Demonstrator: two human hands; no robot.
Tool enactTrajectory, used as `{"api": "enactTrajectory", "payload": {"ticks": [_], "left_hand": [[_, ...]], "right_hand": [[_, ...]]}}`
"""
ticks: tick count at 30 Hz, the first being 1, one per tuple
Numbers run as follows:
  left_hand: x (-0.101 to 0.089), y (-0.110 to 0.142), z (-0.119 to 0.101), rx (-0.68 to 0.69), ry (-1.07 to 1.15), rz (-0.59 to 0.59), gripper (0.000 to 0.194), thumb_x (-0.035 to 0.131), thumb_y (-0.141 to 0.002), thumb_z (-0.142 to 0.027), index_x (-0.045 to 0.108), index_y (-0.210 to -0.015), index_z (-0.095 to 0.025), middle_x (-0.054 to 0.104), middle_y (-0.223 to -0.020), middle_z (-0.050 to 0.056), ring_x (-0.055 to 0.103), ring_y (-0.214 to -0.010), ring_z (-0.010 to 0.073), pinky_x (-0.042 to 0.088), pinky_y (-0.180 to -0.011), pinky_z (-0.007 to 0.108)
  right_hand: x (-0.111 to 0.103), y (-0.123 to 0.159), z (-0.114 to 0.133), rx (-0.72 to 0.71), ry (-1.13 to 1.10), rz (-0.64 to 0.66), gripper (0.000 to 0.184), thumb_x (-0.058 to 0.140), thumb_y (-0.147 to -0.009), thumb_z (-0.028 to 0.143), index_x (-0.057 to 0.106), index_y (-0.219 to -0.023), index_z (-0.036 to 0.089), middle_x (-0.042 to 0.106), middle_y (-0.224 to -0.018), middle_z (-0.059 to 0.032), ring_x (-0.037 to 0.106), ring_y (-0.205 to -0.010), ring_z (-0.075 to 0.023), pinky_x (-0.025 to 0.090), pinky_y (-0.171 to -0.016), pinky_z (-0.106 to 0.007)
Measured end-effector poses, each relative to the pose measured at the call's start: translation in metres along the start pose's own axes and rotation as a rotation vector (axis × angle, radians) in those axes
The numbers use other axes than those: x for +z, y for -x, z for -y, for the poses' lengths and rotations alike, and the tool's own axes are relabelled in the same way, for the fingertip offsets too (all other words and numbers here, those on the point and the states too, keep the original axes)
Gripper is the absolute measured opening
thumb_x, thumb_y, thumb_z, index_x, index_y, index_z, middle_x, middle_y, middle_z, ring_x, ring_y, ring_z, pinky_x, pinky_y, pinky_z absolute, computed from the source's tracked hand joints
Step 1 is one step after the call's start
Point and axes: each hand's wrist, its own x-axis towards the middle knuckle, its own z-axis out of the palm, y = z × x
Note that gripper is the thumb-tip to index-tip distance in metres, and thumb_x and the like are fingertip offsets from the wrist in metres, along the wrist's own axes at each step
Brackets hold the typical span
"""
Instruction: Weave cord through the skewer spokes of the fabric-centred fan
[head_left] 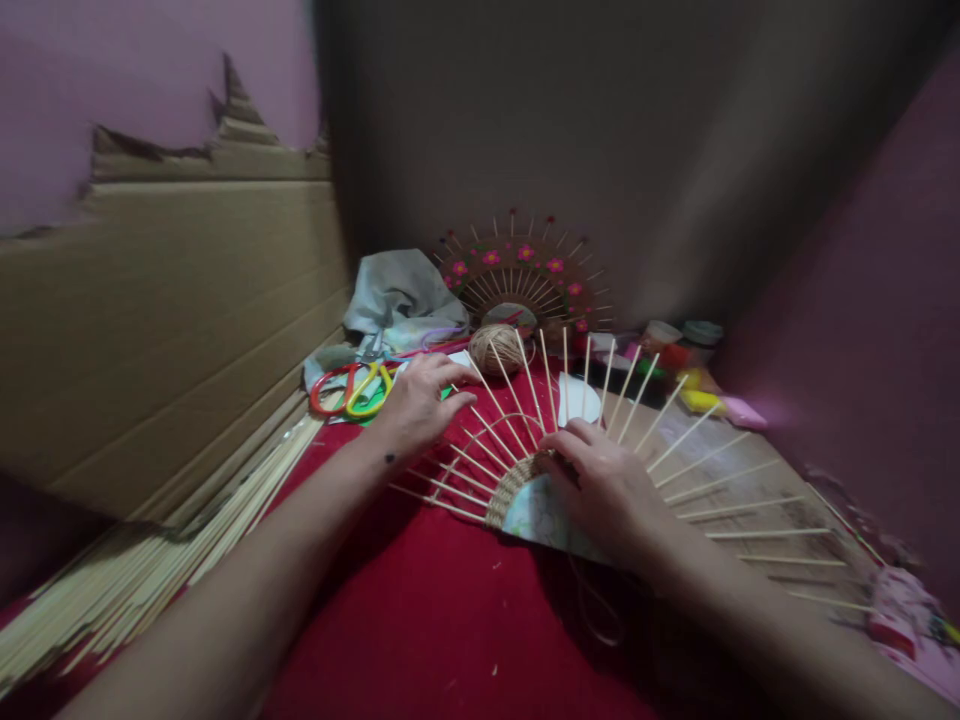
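Note:
A half-round fan frame of thin wooden sticks (544,375) spreads out from a small base, with a pale patterned piece (529,512) at its centre. Woven twine (510,490) bands the sticks around that centre, and a loose strand curves across the sticks on the left. My right hand (604,480) grips the frame at the woven band, its fingers bent over the sticks. Near the tips of the left-hand sticks is my left hand (424,400), fingers stretched forward and thumb apart; its far fingers are partly hidden.
Red-and-yellow-handled scissors (349,390) lie left of a twine ball (496,348). Loose sticks (150,580) lie along a torn cardboard sheet (187,330). A flower-decorated fan (525,260) stands behind. Coloured packets (701,395) and jars are at right, on red cloth (420,610) and board.

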Motion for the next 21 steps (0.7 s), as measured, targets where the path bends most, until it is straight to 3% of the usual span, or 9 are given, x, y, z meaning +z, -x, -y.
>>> {"api": "enactTrajectory", "payload": {"ticks": [5,10,15,21], "left_hand": [[0.006,-0.024,-0.01,0.193,-0.13,0.266,0.015,0.065,-0.074,-0.026,0.068,-0.087,-0.021,0.057,-0.107,0.005,0.041,-0.105,0.0215,0.032,-0.093,0.036],[0.007,-0.041,-0.018,0.222,-0.219,0.468,0.013,0.064,-0.074,-0.031,0.071,-0.078,-0.021,0.058,-0.088,0.006,0.043,-0.091,0.0207,0.034,-0.081,0.031],[0.006,-0.046,-0.013,0.253,-0.116,0.541,0.013,0.064,-0.073,-0.03,0.072,-0.076,-0.02,0.061,-0.079,0.005,0.049,-0.079,0.0168,0.034,-0.074,0.028],[0.009,-0.043,-0.009,0.195,0.019,0.542,0.01,0.063,-0.071,-0.025,0.07,-0.067,-0.019,0.064,-0.066,0.0,0.053,-0.068,0.0133,0.035,-0.077,0.028]], "right_hand": [[-0.001,-0.001,-0.001,0.041,0.007,-0.016,0.016,0.041,-0.083,0.019,0.057,-0.086,0.017,0.057,-0.086,-0.0075,0.053,-0.072,-0.017,0.037,-0.061,-0.029],[-0.004,-0.009,-0.002,0.109,0.017,-0.027,0.012,0.043,-0.08,0.017,0.053,-0.087,0.015,0.057,-0.087,-0.009,0.053,-0.072,-0.0183,0.036,-0.061,-0.03],[-0.009,-0.019,0.0,0.2,0.08,0.039,0.006,0.046,-0.079,0.019,0.049,-0.083,0.016,0.057,-0.086,-0.0093,0.051,-0.068,-0.0176,0.033,-0.057,-0.03],[-0.009,-0.025,0.0,0.161,0.208,0.093,0.013,0.042,-0.083,0.018,0.055,-0.078,0.017,0.057,-0.088,-0.0083,0.05,-0.066,-0.0161,0.026,-0.052,-0.029]]}}
